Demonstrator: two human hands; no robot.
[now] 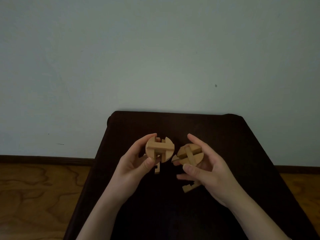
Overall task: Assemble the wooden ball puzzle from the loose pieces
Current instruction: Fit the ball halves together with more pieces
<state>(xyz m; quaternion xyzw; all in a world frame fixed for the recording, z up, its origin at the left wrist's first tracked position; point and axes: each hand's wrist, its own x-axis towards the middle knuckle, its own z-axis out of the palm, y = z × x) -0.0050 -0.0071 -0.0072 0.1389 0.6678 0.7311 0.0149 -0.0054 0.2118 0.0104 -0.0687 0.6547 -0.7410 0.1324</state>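
Hands hold two part-built halves of a wooden ball puzzle above a dark table (pixel 225 135). Left hand (pixel 136 161) grips the left half (pixel 159 149) between thumb and fingers; right hand (pixel 206 163) curls round the right half (pixel 189 155), just beside it. Two loose pieces (pixel 187 187) lie on the table below. Joining seems underway; next likely calls for aligning slots and adding remaining pieces.

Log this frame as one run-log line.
left hand: grips left half-ball | right hand: grips right half-ball | halves: apart | loose pieces: on dark table
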